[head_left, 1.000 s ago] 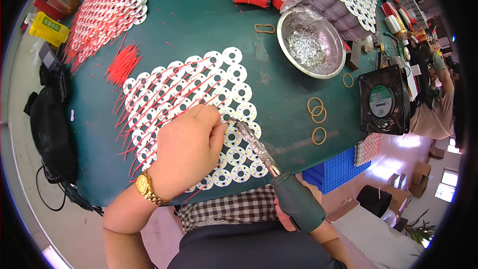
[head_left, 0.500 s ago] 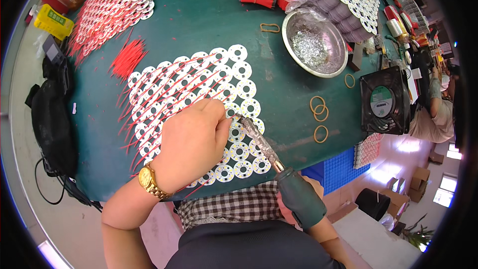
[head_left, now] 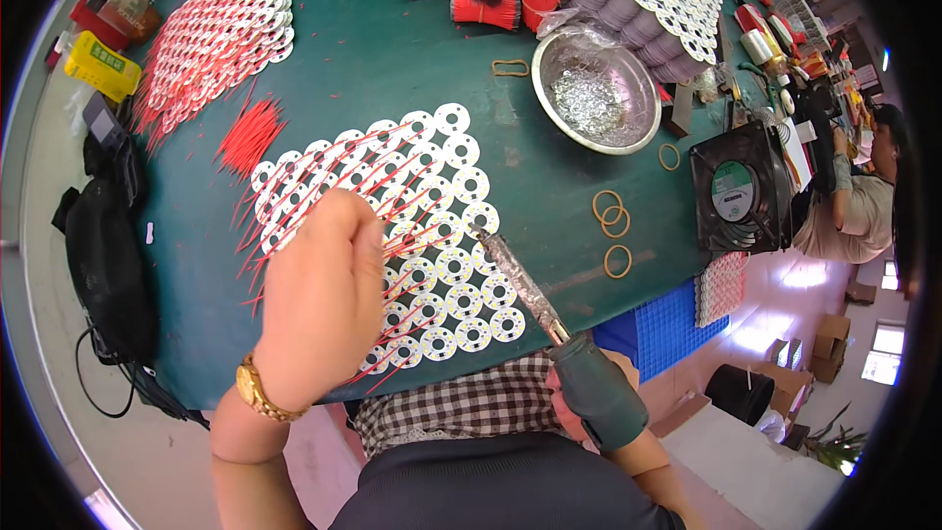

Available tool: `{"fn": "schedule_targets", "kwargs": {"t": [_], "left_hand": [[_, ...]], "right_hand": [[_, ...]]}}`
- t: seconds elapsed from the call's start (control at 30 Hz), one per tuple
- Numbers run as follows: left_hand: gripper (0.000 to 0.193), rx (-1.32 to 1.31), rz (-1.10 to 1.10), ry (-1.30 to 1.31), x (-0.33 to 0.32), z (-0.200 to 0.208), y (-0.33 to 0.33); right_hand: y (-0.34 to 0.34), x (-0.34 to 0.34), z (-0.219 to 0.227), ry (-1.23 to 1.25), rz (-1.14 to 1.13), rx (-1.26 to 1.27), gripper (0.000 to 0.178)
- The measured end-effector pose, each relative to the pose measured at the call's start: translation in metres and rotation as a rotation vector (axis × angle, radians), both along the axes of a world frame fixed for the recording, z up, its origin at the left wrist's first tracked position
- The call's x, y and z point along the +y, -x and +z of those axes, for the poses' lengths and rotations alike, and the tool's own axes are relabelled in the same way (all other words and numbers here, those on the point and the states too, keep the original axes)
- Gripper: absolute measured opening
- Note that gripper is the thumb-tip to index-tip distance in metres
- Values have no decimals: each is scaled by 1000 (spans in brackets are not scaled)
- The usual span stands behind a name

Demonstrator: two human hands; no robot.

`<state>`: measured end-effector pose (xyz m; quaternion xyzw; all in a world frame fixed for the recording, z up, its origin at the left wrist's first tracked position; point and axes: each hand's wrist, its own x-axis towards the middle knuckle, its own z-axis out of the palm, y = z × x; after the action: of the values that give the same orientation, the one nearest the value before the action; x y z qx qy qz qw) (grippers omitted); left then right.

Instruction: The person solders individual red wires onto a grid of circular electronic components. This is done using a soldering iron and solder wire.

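Observation:
A panel of round white circuit boards with small yellow chips (head_left: 456, 265) lies on the green table, thin red wires fanning leftward from many of its discs. Over its left half hovers my left hand (head_left: 329, 299), a gold watch on the wrist. Its fingers are curled closed, and the back of the hand hides whatever the fingertips hold. My right hand (head_left: 565, 412), mostly hidden behind the handle, grips a soldering iron (head_left: 599, 393) with a dark green handle. The iron's crusted barrel slants up-left, its tip over the panel's right edge. Beyond the left hand lies a pile of loose red wires (head_left: 251, 137).
A metal bowl (head_left: 643, 128) with silvery scraps stands at the back right, near stacked circuit boards (head_left: 638, 0) and red wire bundles (head_left: 486, 5). Rubber bands (head_left: 610, 221) and a black fan (head_left: 736, 191) are to the right. Wired panels (head_left: 226, 29) lie back left. Another person (head_left: 854, 206) sits far right.
My left hand has drawn back left and nearer me, away from the iron's tip, uncovering discs in the panel's middle. The iron stays almost in place; the whole view has shifted slightly.

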<state>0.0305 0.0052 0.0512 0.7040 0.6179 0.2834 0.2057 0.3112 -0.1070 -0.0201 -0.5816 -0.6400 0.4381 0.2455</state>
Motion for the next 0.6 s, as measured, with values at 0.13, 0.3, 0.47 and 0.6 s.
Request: {"fn": "schedule_targets", "kwargs": {"t": [0.13,0.3,0.47,0.6], "left_hand": [[8,-31,-135,70,-10,-21,-13],[11,86,-143,2,-7,-36,-18],[12,74,-180,31,-9,-38,-16],[12,105,-201,18,-8,-37,-16]], "right_hand": [[0,-7,8,-133,97,91,16],[4,-8,21,11,62,55,14],[10,0,28,-57,135,-44,14],[3,-19,4,212,-26,-54,47]]}}
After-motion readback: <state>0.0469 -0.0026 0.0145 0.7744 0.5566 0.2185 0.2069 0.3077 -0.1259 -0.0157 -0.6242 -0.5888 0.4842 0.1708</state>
